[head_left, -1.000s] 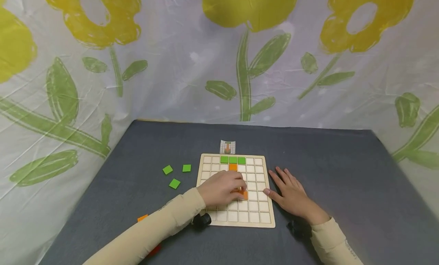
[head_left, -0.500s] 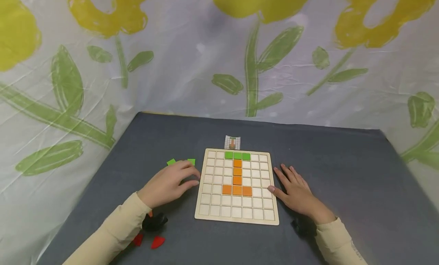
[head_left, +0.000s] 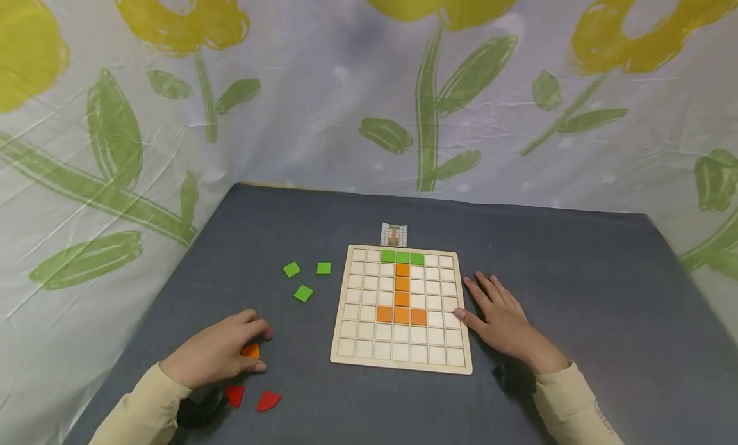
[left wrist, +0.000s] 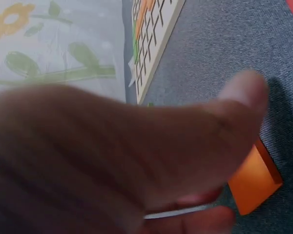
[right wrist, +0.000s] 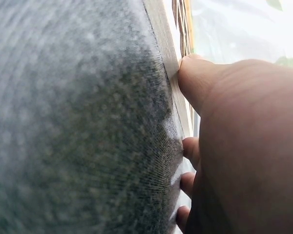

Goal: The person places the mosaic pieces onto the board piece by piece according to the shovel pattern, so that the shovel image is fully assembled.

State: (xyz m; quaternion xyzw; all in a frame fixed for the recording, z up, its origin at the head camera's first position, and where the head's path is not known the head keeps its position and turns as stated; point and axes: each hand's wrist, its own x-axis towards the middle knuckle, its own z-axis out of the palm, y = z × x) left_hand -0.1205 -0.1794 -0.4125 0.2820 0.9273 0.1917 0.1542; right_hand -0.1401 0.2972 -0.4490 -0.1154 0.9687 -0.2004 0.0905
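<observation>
My left hand (head_left: 221, 347) hovers low over the table, thumb and fingers parted around an orange square tile (head_left: 251, 351). In the left wrist view this orange tile (left wrist: 255, 181) lies on the cloth beyond the thumb. The wooden grid board (head_left: 340, 342) carries three green tiles (head_left: 402, 257) in its far row, a column of orange tiles (head_left: 401, 284) below them and a short orange row (head_left: 401, 315) at the foot. My right hand (head_left: 500, 317) lies spread at the board's right edge, its thumb on the rim, as the right wrist view of the thumb (right wrist: 198, 80) also shows.
Three loose green tiles (head_left: 303, 294) lie left of the board. Two red quarter-round pieces (head_left: 268, 401) sit near my left wrist. A small pattern card (head_left: 394, 235) stands behind the board. Dark cloth (head_left: 553, 240) covers the table, and a flowered curtain (head_left: 323, 112) hangs behind it.
My left hand has left the board and moved left and nearer to me, down to the orange tile. An orange row on the board has come into full view. The right hand stays put.
</observation>
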